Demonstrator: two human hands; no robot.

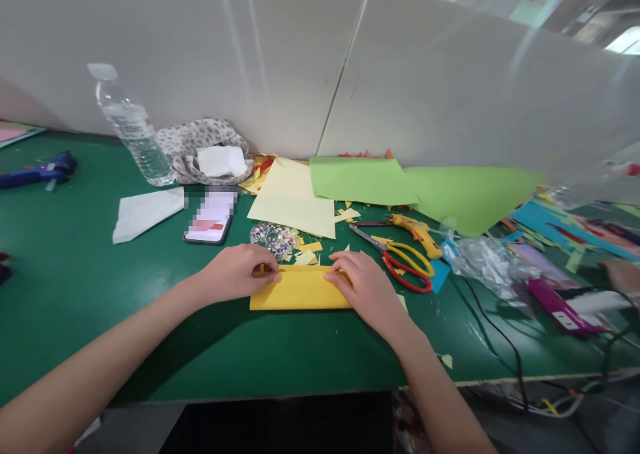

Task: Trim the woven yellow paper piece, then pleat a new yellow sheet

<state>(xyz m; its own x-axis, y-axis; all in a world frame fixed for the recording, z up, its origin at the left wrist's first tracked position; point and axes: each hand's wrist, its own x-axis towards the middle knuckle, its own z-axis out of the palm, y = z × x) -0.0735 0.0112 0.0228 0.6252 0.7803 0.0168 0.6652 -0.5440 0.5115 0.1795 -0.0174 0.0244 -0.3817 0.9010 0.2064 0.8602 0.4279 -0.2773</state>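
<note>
A folded strip of yellow paper [300, 293] lies on the green table [75, 287] in front of me. My left hand [240, 271] presses on its upper left edge, fingers curled and pinched on the fold. My right hand [363, 284] rests on its right end, fingers bent down onto the paper. Small yellow paper scraps [310, 253] lie just behind the strip.
Red-and-yellow scissors [405, 261], a yellow glue gun [413, 229], a round box of beads [274, 237], a phone [210, 219], a water bottle [131, 127], pale yellow [295, 197] and green sheets [360, 179] lie behind. Cables and another person's hand [623, 275] are at right.
</note>
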